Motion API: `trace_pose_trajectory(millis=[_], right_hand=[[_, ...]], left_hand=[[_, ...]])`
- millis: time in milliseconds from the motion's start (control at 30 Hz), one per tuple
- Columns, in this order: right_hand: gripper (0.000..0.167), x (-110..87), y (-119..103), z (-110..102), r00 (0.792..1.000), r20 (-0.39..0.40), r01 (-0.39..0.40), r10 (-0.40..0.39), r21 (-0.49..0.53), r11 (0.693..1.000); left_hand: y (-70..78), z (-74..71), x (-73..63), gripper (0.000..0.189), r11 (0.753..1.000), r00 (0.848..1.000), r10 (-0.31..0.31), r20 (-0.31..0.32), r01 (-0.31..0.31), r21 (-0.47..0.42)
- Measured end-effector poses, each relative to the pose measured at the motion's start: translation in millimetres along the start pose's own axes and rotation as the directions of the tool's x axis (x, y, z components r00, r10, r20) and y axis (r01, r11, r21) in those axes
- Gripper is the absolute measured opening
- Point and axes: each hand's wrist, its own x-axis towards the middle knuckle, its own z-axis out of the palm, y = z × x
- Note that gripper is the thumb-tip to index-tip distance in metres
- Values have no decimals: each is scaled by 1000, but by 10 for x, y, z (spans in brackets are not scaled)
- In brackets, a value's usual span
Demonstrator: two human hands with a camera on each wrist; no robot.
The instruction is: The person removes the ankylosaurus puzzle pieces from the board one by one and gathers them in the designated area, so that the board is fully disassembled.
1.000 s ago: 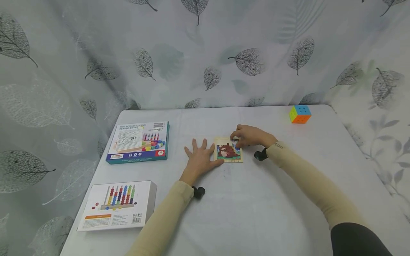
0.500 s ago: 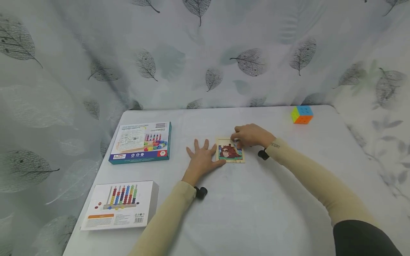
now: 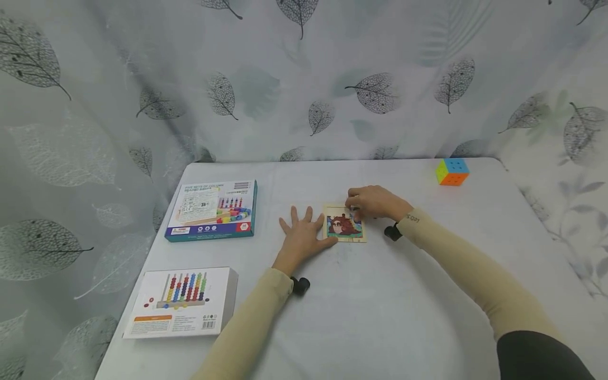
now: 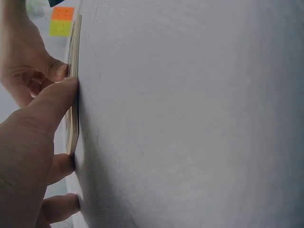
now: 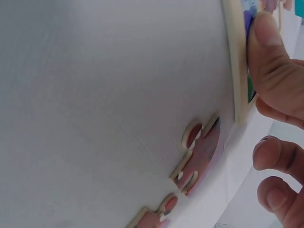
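A small square jigsaw puzzle (image 3: 344, 226) with a brown animal picture lies in a pale wooden tray on the white table. My left hand (image 3: 302, 240) is spread flat at its left side, the thumb (image 4: 57, 97) against the near edge of the tray and the fingers on the cloth. At the upper right corner my right hand (image 3: 375, 202) curls over the puzzle, pinching a piece that the fingers mostly hide. In the right wrist view, the thumb (image 5: 267, 38) bears on the picture. A loose puzzle piece (image 5: 202, 152) lies on the table beneath that hand.
Another loose piece (image 5: 149, 219) lies nearby. On the left are a bead-set box (image 3: 211, 211) and a white box (image 3: 180, 302) with an abacus picture. A cube puzzle (image 3: 453, 171) sits at the back right. A leaf-print curtain (image 3: 256, 95) hangs behind.
The head view has shifted slightly, so everything sits a little further right. The right fingers have moved slightly at the puzzle's upper right corner; the left hand keeps its place.
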Motion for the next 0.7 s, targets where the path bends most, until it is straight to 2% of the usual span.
trace_pose_trajectory(millis=[233, 467, 700], right_hand=[[28, -13, -42, -3, 1000, -22, -4, 5, 68, 998], [33, 3, -36, -11, 999, -32, -16, 20, 131, 991], [37, -25, 5, 6, 997, -50, -43, 60, 302, 952]], left_hand=[[-3, 3, 0, 83, 1000, 1000, 0, 1, 0, -4], [-4, 2, 0, 83, 1000, 1000, -3, -8, 3, 4], [-4, -4, -4, 83, 1000, 1000, 0, 5, 0, 3]])
